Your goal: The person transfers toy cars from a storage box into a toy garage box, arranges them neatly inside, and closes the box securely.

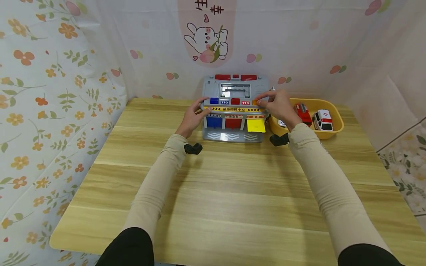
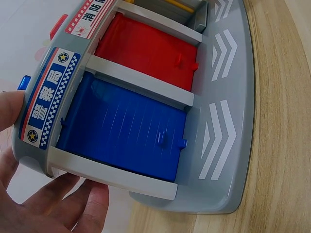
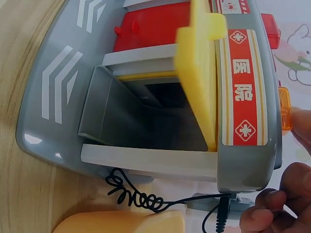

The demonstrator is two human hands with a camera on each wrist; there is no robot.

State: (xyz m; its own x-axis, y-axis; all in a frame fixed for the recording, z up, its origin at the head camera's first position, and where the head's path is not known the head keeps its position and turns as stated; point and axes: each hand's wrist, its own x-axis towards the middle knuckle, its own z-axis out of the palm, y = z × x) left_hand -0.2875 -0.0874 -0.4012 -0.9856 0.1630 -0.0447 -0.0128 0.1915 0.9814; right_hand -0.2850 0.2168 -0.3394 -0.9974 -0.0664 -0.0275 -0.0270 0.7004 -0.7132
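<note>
The toy station (image 1: 235, 109) sits at twelve o'clock on the tabletop (image 1: 219, 192). The left hand (image 1: 192, 118) clasps its nine o'clock edge; the right hand (image 1: 279, 106) touches the orange button (image 3: 285, 108) toward three o'clock, pinching or pressing, I cannot tell. Firm bracing and light pressure should prevent sliding.

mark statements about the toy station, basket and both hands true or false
1. The yellow door is open. True.
2. The blue door is open. False: the blue door is closed.
3. The right hand touches the orange button. True.
4. The left hand lies on the table. False: the left hand grips the toy station.
5. The yellow basket holds a white toy vehicle. True.
6. The yellow basket is left of the toy station. False: it is on the right.
</note>
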